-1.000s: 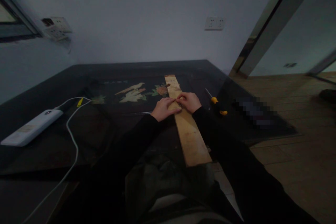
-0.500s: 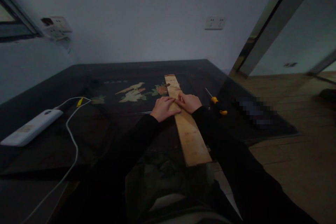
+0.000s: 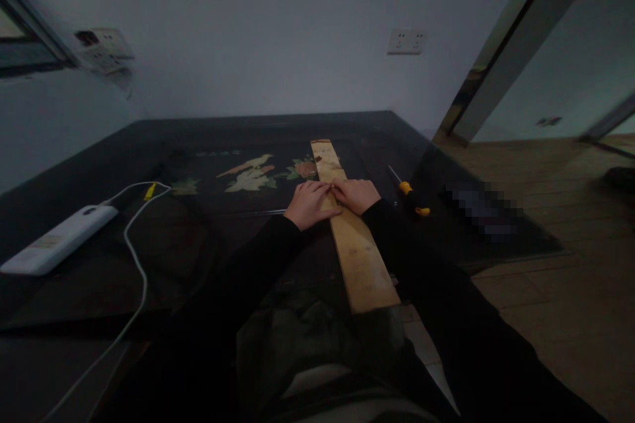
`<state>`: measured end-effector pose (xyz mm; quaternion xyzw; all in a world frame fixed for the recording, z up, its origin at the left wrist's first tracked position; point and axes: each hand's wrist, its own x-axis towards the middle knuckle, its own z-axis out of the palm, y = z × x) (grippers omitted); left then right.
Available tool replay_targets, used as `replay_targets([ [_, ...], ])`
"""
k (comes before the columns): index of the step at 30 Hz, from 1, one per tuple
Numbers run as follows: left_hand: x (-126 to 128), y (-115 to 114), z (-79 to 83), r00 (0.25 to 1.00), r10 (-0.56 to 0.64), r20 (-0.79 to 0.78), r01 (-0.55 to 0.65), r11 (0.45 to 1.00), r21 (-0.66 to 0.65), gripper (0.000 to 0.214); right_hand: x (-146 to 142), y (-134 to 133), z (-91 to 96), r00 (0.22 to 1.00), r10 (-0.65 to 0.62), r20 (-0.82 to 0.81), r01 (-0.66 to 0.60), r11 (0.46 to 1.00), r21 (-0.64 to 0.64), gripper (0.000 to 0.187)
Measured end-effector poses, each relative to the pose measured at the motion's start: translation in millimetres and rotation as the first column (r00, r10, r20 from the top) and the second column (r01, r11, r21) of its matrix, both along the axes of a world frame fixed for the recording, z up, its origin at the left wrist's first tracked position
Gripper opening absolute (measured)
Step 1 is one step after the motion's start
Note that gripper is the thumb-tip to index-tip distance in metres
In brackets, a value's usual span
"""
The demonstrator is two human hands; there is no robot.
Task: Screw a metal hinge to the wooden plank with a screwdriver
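Observation:
A long, narrow wooden board lies on the dark table, its near end reaching over the table's front edge towards my body. Both my hands meet over its middle part. My left hand rests across the board's left edge, fingers bent together and thumb lying on the wood. From the right side, my right hand is closed in a pinch, its fingertips touching those of the left. Whatever is between the fingertips is too small and too hidden to name. A screwdriver with a yellow and black handle lies right of my right hand.
The dark table bears a bird-and-flower picture. On its left lies a white power strip with a white cable and yellow tag. A blurred-out dark object lies at the right. A wall stands behind the table.
My right hand's fingers have shifted slightly and closed in nearer to the left fingertips. The board, the screwdriver and my left hand stay practically where they were.

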<state>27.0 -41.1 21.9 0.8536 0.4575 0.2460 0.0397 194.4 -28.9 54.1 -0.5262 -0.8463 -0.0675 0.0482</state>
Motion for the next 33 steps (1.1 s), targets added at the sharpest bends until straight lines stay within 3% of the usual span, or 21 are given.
replay_targets([
  [11,1.6,-1.6,2.8,0.999,-0.026,-0.024,0.026,1.0,-0.003,0.063,3.6,1.8,-0.2,0.997,0.073,-0.002,-0.073,0.997,0.013,0.027],
  [26,3.4,-4.1,10.1,0.997,0.024,-0.077,-0.028,0.998,-0.061,0.058,1.3,4.0,-2.5,1.0,0.014,0.015,-0.014,1.0,0.023,0.032],
  [33,0.9,-4.7,12.5,0.995,-0.025,-0.093,0.017,0.997,-0.08,0.058,1.7,4.4,-1.9,0.997,0.067,0.045,-0.067,0.998,-0.012,0.029],
])
